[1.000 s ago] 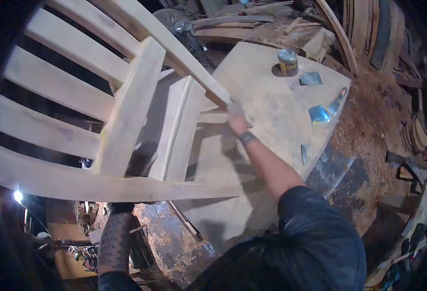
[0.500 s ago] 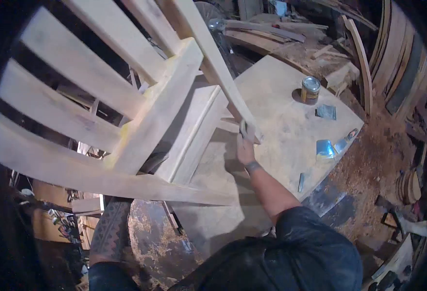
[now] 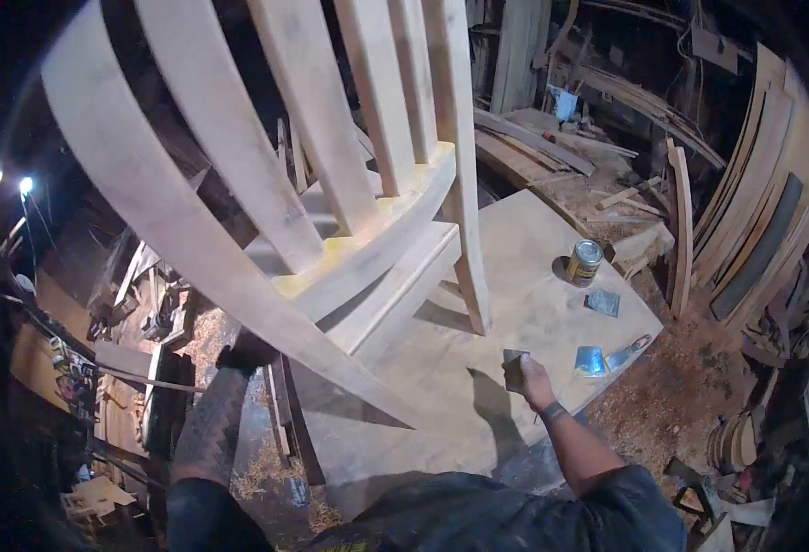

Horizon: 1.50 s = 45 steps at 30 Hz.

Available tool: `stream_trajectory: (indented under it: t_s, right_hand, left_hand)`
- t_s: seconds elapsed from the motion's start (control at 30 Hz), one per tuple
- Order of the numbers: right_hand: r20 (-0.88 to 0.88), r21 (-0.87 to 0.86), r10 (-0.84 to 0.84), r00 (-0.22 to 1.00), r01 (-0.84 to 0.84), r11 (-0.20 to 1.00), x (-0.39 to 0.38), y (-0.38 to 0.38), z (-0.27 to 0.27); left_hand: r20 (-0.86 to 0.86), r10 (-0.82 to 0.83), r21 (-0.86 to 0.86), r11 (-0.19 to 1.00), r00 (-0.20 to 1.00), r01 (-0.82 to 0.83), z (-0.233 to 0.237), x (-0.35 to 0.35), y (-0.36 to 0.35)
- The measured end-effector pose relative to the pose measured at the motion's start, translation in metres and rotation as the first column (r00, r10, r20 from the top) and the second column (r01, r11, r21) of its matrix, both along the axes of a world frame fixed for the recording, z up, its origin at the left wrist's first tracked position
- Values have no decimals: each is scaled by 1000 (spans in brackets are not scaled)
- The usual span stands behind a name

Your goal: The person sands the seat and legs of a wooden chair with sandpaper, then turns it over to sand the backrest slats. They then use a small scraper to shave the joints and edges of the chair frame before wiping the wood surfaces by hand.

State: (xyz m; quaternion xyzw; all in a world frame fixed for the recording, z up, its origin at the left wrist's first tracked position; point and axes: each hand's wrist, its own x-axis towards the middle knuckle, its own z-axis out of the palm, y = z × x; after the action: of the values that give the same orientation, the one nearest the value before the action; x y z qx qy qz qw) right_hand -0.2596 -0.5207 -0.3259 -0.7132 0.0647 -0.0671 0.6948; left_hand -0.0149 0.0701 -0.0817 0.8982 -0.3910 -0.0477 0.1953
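Note:
A pale wooden chair (image 3: 298, 120) with long curved back slats stands on a light board tabletop (image 3: 432, 386). My right hand (image 3: 535, 383) is closed on a small dark square of sandpaper (image 3: 515, 371), held over the board and apart from the chair's rear leg (image 3: 471, 267). Its shadow falls on the board to the left. At the chair's left side, my left hand (image 3: 250, 351) is dark and partly hidden by the long curved side post (image 3: 239, 294). Its fingers do not show clearly.
Toward the right of the board stand a small can (image 3: 585, 265), a grey sanding sheet (image 3: 602, 303), a blue-lit container (image 3: 590, 361) and a brush (image 3: 627, 351). Curved boards (image 3: 763, 184) lean at the far right. Sawdust and wood scraps (image 3: 607, 198) cover the surroundings.
My right hand has left the foot of the chair's rear leg and moved toward me, sandpaper in it. The view has shifted, showing more of the back slats and my left hand.

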Motion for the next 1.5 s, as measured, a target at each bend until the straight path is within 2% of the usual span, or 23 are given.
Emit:
stream_trajectory:
  t_s: [0.07,0.13,0.17,0.2,0.23,0.3,0.37,0.47,0.6,0.67,0.7,0.73,0.8,0.87,0.97,1.0,1.07,1.17,1.23,1.33,1.37,1.47,1.5]
  right_hand:
    - [11,-35,-13,1000,14,999,-2,-3,0]
    - [-22,2,-8,1000,8,1000,-12,3,16]
    - [-16,7,-5,1000,5,1000,-18,7,22]
    - [33,-16,0,999,1,1000,-22,19,32]
    - [35,-49,16,999,-14,999,-26,30,41]
    - [39,-115,48,998,-43,992,-33,52,61]
    - [15,-44,53,998,-52,998,-39,73,72]
    - [-60,119,-19,998,26,993,-58,110,107]
    - [-53,83,-1,999,5,997,-85,159,178]
    - [52,-73,-10,999,14,997,-100,183,218]
    - [102,-150,8,995,8,989,-103,196,238]
    - [257,-335,172,951,-79,939,-100,208,259]
    - [434,-667,522,735,-128,734,-86,232,307]
    - [440,-763,647,623,-122,635,-68,275,354]
    - [500,-862,747,439,173,476,-12,313,362]
    - [503,-861,779,375,301,410,7,318,365]
    - [510,-848,740,438,399,348,26,325,369]
    - [476,-850,753,455,457,261,29,316,360]
    - [489,-823,753,441,520,230,30,302,353]
    - [537,-809,705,463,519,276,24,291,358]
    - [542,-804,700,464,528,272,24,279,354]
    - [573,-794,669,475,525,307,28,237,348]
    - [595,-785,631,499,529,322,30,205,336]
  left_hand:
    - [-408,-47,-379,917,912,-122,-13,37,27]
    - [-698,-254,-610,701,670,-369,-22,81,56]
    - [-759,-398,-646,566,516,-512,-22,96,60]
    - [-680,-464,-717,583,567,-383,-11,100,56]
    - [-647,-413,-712,629,641,-313,2,105,52]
    - [-437,-164,-567,813,884,-130,24,115,44]
    - [-177,1,-356,932,984,-65,44,122,39]
    - [101,86,-101,992,991,-75,67,132,34]
    - [303,45,219,969,952,-116,89,148,30]
    - [381,21,368,914,924,-173,93,155,29]
    - [405,21,430,878,914,-211,91,161,31]
    - [360,122,409,871,925,-274,86,173,37]
    - [108,501,167,842,859,-512,52,225,45]
    - [405,463,-19,866,788,-499,30,227,52]
    - [293,471,-249,878,832,-409,59,181,36]
    - [343,410,-225,909,845,-350,64,172,40]
    - [508,230,-97,973,830,-210,60,159,54]
    - [745,-39,132,987,665,-90,52,147,75]
    - [719,-70,213,969,691,-124,47,130,88]
    - [585,-56,371,906,809,-205,59,87,97]
    - [567,-101,421,889,817,-182,49,87,109]
    - [354,37,446,871,934,-204,77,14,91]
    - [343,78,410,884,936,-224,70,-7,79]
